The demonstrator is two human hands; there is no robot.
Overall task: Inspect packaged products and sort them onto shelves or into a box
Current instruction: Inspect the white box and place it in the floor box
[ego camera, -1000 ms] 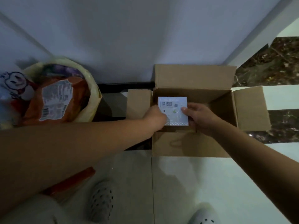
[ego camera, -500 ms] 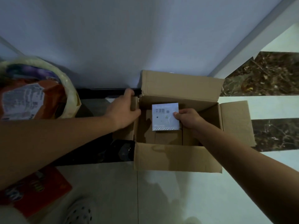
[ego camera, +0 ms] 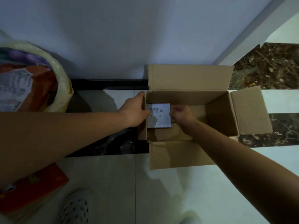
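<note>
An open cardboard box (ego camera: 181,155) stands on the tiled floor against a pale wall, its flaps spread. Inside it, at the left end, lies a small pale blue-white packet (ego camera: 159,116) with dark print. My right hand (ego camera: 182,114) reaches into the box and holds the packet's right edge with curled fingers. My left hand (ego camera: 135,110) grips the box's left flap and wall from outside, thumb at the rim beside the packet.
A yellowish plastic bag (ego camera: 59,81) with orange and purple snack packs sits at the left by the wall. A red flat package (ego camera: 32,186) lies on the floor near my feet. White perforated shoes (ego camera: 76,207) show at the bottom. Dark marble strips cross the floor.
The right hand has lowered the packet deeper into the box and shifted it to the left end. The left hand, earlier on the packet, stays on the box's left flap.
</note>
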